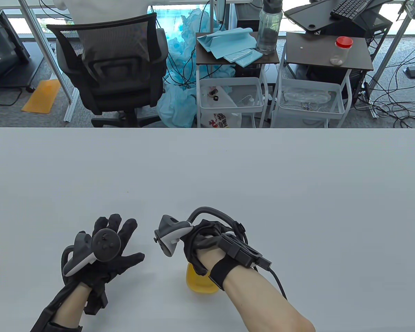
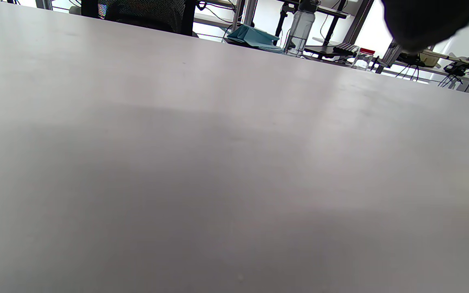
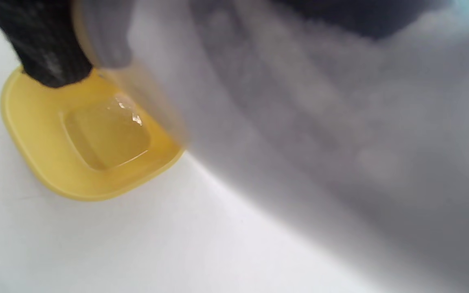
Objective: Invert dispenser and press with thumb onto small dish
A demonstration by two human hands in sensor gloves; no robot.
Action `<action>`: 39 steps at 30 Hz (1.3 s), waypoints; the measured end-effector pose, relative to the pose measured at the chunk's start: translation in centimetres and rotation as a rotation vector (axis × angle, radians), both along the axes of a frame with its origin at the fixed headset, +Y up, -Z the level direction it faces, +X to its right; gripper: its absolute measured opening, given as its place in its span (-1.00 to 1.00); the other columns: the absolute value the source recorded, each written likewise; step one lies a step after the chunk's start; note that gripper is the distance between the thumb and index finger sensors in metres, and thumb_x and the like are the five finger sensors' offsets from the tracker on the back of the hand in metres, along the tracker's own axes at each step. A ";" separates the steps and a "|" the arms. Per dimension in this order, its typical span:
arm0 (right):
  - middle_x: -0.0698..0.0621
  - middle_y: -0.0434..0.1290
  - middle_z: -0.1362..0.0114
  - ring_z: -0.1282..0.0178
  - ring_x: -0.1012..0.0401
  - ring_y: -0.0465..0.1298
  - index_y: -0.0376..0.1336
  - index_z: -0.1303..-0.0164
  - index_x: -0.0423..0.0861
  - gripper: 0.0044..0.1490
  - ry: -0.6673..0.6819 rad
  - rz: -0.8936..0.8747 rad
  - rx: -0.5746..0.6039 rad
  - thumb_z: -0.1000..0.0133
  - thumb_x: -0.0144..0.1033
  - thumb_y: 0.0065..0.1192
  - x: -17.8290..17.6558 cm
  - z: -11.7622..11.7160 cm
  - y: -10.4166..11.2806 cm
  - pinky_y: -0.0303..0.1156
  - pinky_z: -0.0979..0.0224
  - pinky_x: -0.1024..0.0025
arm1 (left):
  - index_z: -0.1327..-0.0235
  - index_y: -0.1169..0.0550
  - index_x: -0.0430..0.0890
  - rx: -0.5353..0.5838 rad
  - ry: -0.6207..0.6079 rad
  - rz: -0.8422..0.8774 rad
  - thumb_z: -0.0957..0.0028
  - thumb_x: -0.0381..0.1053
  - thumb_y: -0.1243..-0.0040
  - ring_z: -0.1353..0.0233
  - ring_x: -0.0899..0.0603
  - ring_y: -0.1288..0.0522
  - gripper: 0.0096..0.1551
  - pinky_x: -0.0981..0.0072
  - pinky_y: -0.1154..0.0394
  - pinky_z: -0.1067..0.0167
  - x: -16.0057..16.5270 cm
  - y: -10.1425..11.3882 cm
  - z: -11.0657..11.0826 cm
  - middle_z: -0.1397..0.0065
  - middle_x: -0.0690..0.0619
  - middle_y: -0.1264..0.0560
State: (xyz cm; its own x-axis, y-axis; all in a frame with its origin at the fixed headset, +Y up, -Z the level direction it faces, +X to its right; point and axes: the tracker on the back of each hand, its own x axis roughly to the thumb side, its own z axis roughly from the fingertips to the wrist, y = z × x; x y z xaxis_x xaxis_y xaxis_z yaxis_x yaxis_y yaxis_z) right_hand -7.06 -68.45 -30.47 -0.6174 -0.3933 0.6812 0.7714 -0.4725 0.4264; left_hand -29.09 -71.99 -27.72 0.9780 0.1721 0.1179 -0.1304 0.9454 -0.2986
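1. The right hand (image 1: pixel 207 245) hangs over the near part of the worktop (image 1: pixel 263 180), its grip closed around a dispenser (image 3: pixel 259 122) that shows only in the right wrist view (a grey, blurred body filling most of that picture).
2. Directly beneath that grip sits the small yellow dish (image 1: pixel 200 282), resting on the worktop; from above, only its near edge peeks out below the wrist.
3. In the right wrist view the dish (image 3: pixel 88 150) is a rounded square with a sunken middle, and a gloved fingertip (image 3: pixel 51 61) hangs over its far rim; whether it touches the rim is unclear.
4. The left hand (image 1: pixel 105 256) lies to the left of the right grip, well apart from the dish, its fingers spread and holding nothing.
5. Its tracker (image 1: pixel 93 250) sits on the back of the hand.
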 end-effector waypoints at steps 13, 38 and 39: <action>-0.21 0.60 -0.07 0.05 -0.11 0.67 0.41 -0.14 -0.22 0.04 -0.234 -0.866 0.101 0.16 0.47 0.24 7.5 0.6 4.6 0.52 -0.11 -0.12 | -0.59 0.18 0.38 -0.023 0.006 0.000 -0.02 0.66 -0.07 -0.79 -0.43 0.28 0.09 -0.73 0.19 -0.42 -0.2 -0.3 -0.1 -0.81 0.03 0.28; -0.22 0.58 -0.11 0.02 -0.12 0.65 0.39 -0.20 -0.22 0.04 -0.382 -2.132 0.431 0.06 0.49 0.21 20.1 4.4 0.9 0.50 -0.13 -0.11 | -0.59 0.18 0.38 -0.048 0.016 -0.025 -0.02 0.66 -0.07 -0.79 -0.43 0.28 0.09 -0.73 0.19 -0.41 -0.1 -0.6 -0.3 -0.81 0.03 0.28; -0.22 0.58 -0.11 0.02 -0.12 0.65 0.39 -0.20 -0.22 0.04 -0.385 -2.119 0.436 0.06 0.49 0.21 20.1 4.3 0.9 0.50 -0.13 -0.11 | -0.59 0.18 0.38 -0.048 0.016 -0.023 -0.02 0.66 -0.08 -0.79 -0.43 0.28 0.09 -0.73 0.20 -0.41 -0.1 -0.6 -0.2 -0.81 0.02 0.28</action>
